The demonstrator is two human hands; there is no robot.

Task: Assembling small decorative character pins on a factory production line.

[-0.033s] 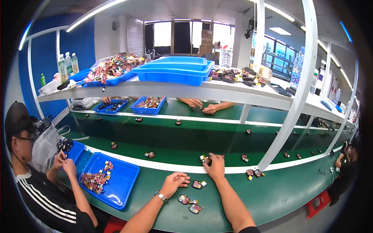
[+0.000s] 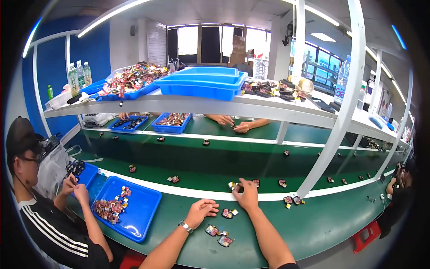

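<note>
My right hand (image 2: 247,195) reaches to the white rail at the near side of the belt. Its thumb and forefinger pinch a small dark part with a yellow-and-white patch (image 2: 232,185); the fingers cover some of it. Just behind the hand lies a similar reddish part (image 2: 256,183). My left hand (image 2: 201,213), a watch on its wrist, hovers low over the green worktop (image 2: 179,251), fingers loosely bent and nothing visible in them. Beside it rests a black, red and yellow part (image 2: 229,213). Two or three more, one of them a red-and-black part (image 2: 225,241), lie closer to me.
On the left a blue tray (image 2: 150,204) holds many small parts; a person (image 2: 53,215) works beside it. Several parts sit spaced along the green belt (image 2: 215,161). A white post (image 2: 331,139) and a loaded shelf (image 2: 215,104) stand ahead. Another person's hands (image 2: 233,124) work beyond.
My right hand has shifted slightly left and toward me, the yellow-and-white part moving with it. More of the reddish part behind it shows. My left hand stays in place.
</note>
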